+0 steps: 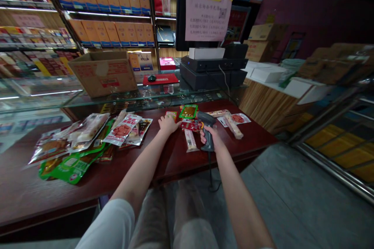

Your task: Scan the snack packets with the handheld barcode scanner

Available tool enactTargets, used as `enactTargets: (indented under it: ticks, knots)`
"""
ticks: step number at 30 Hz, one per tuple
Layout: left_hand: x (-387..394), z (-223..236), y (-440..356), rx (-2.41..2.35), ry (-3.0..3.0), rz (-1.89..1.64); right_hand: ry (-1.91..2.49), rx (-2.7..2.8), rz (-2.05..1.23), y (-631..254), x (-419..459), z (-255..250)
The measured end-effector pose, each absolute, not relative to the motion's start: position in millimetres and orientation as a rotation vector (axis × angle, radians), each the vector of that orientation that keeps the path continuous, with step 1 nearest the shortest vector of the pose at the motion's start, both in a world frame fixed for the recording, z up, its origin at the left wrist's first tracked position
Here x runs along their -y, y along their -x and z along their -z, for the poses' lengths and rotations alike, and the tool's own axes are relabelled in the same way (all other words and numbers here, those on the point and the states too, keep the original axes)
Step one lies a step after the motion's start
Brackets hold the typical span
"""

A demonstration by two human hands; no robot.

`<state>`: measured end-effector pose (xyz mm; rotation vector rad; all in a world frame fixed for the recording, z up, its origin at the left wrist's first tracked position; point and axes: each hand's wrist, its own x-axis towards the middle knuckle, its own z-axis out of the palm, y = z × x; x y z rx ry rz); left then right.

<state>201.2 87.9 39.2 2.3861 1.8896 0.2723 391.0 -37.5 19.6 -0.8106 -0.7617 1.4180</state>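
Note:
My right hand (210, 137) is wrapped round the grip of a dark grey barcode scanner (207, 118), a finger at its orange trigger. The scanner's head points left, over several small snack packets. My left hand (168, 125) lies on the table with its thumb apart, against a small red and green packet (172, 114). Between the hands are a green snack packet (188, 111), a red packet (189, 125) and a pale stick-shaped packet (190, 140). Right of the scanner lie another wrapped stick (233, 125) and a white pouch (240, 118).
Bagged snacks (73, 148) are heaped at the left on the dark red table (131, 167). Behind stand a glass counter (122, 99), an open cardboard box (105, 74), a mouse (151, 78) and a cash drawer (213, 76). The scanner's cable (209, 171) hangs over the front edge.

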Motion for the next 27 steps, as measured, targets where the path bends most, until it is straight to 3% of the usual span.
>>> enactTargets:
  ticks: [11, 20, 27]
  knots:
    - [-109.6, -48.8, -150.4, -1.606, -1.989, -0.746, 0.839, 0.823, -1.439, -386.4, 44.7, -25.0]
    - [-80.6, -32.0, -105.9, -0.876, -1.193, -1.277, 0.887, 0.978, -1.604, -383.6, 48.7, -22.5]
    - [-65.3, -25.1, -106.0, -0.577, -0.939, -1.367, 0.906, 1.048, -1.663, -383.7, 50.2, -24.6]
